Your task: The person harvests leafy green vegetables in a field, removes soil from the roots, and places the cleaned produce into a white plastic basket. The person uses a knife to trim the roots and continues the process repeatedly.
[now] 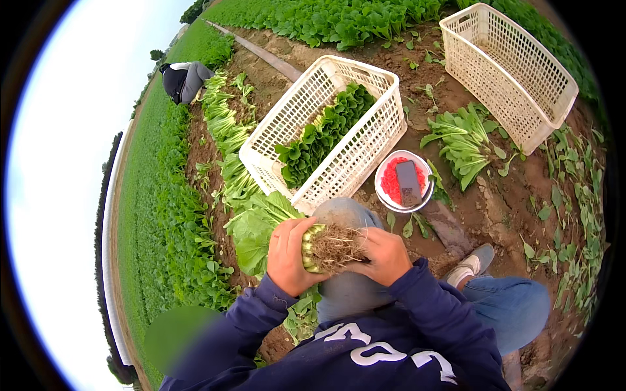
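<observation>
My left hand [292, 256] is wrapped around the pale stems of a bunch of leafy greens [261, 229], whose leaves point to the left. The roots, brown and tangled with soil, face right over my knee. My right hand [384, 255] grips the right end of these roots, fingers partly hidden by them. Just beyond my knee is a white plastic crate [352, 168] holding a row of upright greens. Beside it stands a white bowl [384, 198] with red ties or bands [390, 182] and a dark phone [409, 183] lying on them.
Another white crate [508, 80] stands at upper right, a pile of cut greens [464, 141] beside it. Harvested greens [230, 137] lie in a line left of the near crate. Another person [186, 80] crouches at upper left by the growing rows. Loose leaves [572, 254] litter the soil at right.
</observation>
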Demonstrator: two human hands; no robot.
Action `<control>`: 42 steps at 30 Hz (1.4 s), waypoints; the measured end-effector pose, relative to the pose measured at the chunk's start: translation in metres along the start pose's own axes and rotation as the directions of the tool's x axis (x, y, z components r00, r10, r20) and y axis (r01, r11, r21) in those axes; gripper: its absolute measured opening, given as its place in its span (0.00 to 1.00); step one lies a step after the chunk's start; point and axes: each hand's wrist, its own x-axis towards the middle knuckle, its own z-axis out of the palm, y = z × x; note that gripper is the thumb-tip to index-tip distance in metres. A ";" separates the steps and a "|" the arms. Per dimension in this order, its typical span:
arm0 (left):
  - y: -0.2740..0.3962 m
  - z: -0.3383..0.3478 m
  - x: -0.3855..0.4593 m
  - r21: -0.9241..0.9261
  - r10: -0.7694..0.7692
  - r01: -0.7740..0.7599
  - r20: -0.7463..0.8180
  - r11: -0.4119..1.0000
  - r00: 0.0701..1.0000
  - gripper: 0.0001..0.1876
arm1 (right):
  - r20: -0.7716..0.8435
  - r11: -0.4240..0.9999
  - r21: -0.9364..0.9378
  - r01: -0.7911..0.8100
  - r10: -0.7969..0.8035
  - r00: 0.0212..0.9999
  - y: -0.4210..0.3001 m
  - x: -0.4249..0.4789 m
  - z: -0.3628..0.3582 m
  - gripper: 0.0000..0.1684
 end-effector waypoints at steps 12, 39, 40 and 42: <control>0.000 0.005 0.000 0.033 0.082 -0.081 -0.015 0.996 0.997 0.57 | -0.416 0.927 0.197 0.319 -0.216 0.884 -0.022 0.044 0.047 0.22; -0.037 -0.005 0.014 -0.028 0.087 -0.084 0.159 0.996 0.983 0.33 | -0.127 0.619 -0.478 -0.623 0.653 0.747 0.310 -0.052 -0.018 0.07; -0.033 -0.008 0.009 -0.028 0.035 -0.031 0.165 0.999 0.986 0.28 | -0.129 0.606 -0.515 -0.606 0.644 0.754 0.336 -0.041 -0.011 0.08; -0.036 -0.009 0.013 -0.036 0.001 0.005 0.147 0.999 0.989 0.22 | -0.096 0.544 -0.724 -0.424 0.529 0.843 0.383 -0.031 -0.004 0.06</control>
